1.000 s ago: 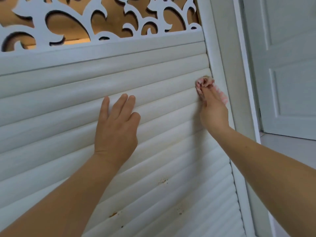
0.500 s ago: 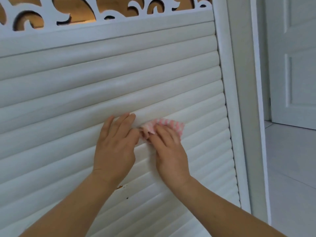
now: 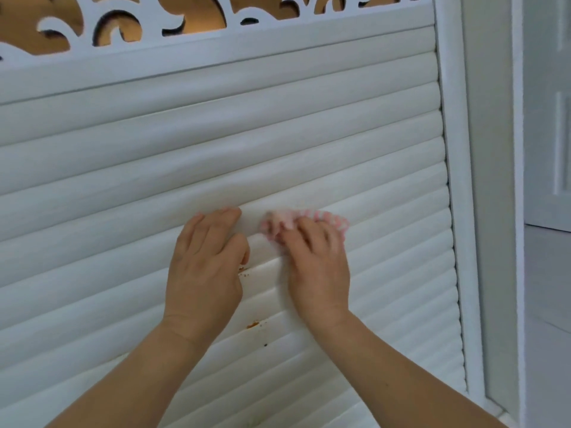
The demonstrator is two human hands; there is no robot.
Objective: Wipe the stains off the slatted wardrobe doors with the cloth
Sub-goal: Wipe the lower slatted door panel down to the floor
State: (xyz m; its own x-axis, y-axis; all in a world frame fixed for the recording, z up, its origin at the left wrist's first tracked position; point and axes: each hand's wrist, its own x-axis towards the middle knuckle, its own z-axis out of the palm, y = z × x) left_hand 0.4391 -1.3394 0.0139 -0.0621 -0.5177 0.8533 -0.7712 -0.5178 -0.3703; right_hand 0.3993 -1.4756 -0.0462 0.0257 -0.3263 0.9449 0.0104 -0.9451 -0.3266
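Both hands are up on the slatted wardrobe door (image 3: pixel 216 143). The right hand (image 3: pixel 318 267) has its fingers curled over a bunched pink-and-white cloth (image 3: pixel 309 219), pressing it to a slat mid-door. The left hand (image 3: pixel 204 267) lies flat just left of the cloth, fingers together. Orange stains (image 3: pixel 254 324) sit below the hands.
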